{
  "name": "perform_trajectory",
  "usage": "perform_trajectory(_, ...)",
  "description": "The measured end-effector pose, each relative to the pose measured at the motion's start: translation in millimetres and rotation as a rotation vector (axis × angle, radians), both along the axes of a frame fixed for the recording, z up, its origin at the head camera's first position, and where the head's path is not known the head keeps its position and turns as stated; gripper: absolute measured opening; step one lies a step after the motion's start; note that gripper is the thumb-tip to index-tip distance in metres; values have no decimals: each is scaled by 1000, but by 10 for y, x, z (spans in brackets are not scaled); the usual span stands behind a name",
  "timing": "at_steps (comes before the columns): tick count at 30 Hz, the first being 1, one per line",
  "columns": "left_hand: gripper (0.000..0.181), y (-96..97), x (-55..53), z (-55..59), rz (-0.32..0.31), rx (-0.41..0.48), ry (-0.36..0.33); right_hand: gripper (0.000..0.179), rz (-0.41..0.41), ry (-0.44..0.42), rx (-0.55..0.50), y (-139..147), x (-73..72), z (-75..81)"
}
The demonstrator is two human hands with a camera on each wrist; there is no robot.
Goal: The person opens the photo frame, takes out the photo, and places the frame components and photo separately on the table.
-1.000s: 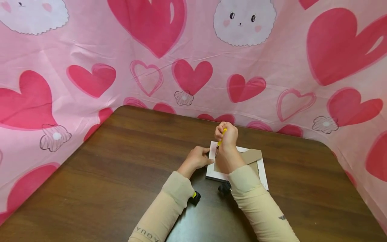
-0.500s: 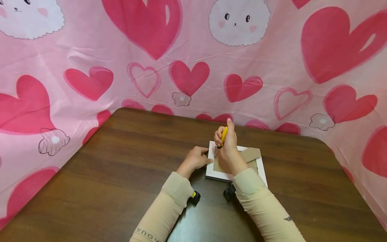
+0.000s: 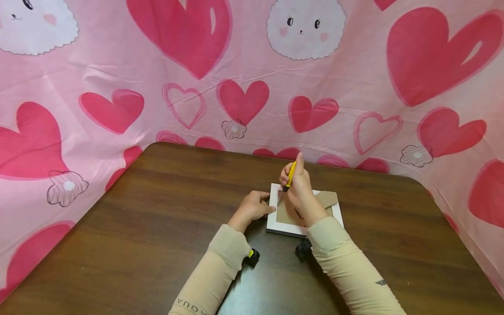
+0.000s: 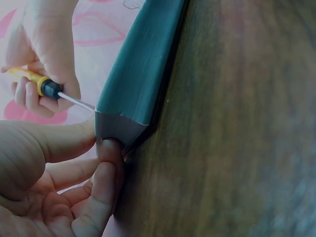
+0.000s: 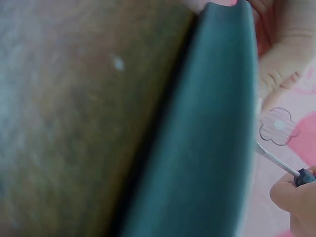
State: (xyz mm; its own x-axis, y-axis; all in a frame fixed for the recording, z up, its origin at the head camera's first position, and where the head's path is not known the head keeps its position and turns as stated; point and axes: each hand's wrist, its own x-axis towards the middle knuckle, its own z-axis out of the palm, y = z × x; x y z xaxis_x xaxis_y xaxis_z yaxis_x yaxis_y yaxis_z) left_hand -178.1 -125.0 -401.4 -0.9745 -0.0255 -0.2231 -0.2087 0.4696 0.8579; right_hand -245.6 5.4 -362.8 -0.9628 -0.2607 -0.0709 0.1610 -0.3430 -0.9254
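A picture frame (image 3: 287, 228) lies back side up on the table, with a white border round a brown backing board (image 3: 284, 215) and a brown stand flap (image 3: 327, 199) at its right. My left hand (image 3: 253, 205) grips the frame's left side, thumb on the back and fingers at the edge; the left wrist view shows this hold on the blue-green outer side (image 4: 136, 69). In my right hand (image 3: 301, 183) is a yellow-and-black screwdriver (image 3: 290, 176), thumb pointing up. Its metal shaft (image 4: 76, 101) slants down to the inner edge of the left border, near my left thumb.
The brown wooden table (image 3: 177, 197) has rounded far corners. Pink cloth (image 3: 244, 57) with hearts hangs behind it and along both sides. Black wrist cameras (image 3: 252, 258) sit under both cuffs, the right one (image 3: 304, 249) close to the frame's near edge.
My right thumb has lifted from its curl to point up, and the wrist has shifted a little right. More of the screwdriver and backing board shows. My left hand keeps its hold.
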Motion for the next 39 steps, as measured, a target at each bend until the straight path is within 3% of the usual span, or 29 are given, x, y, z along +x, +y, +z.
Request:
perform_trajectory(5, 55, -9, -3, -19, 5, 2, -4, 60, 9, -59, -11, 106, -61, 94)
perform_trajectory(11, 56, -5, -1, -29, 19, 26, -5, 41, 58, -54, -207, 358, -154, 228)
perform_trajectory(17, 56, -15, -4, -42, 28, 34, -18, 25, 20, -92, -311, 655, -229, 382)
perform_trajectory(23, 57, -27, -6, -55, 20, 43, -18, 14, -1, -140, -227, 982, -334, 482)
perform_trajectory(27, 57, -30, 0, -59, 22, 47, -11, 13, -31, -170, -222, 1244, -434, 456)
perform_trajectory(30, 56, -28, 3, -61, 26, 48, -12, 11, -66, -240, -203, 1462, -494, 404)
perform_trajectory(34, 56, -14, 11, -57, 22, 54, -19, 14, -92, -307, -83, 1738, -525, 322)
perform_trajectory(39, 55, -5, 21, -62, 26, 57, -15, 15, -135, -290, 70, 2032, -528, 227)
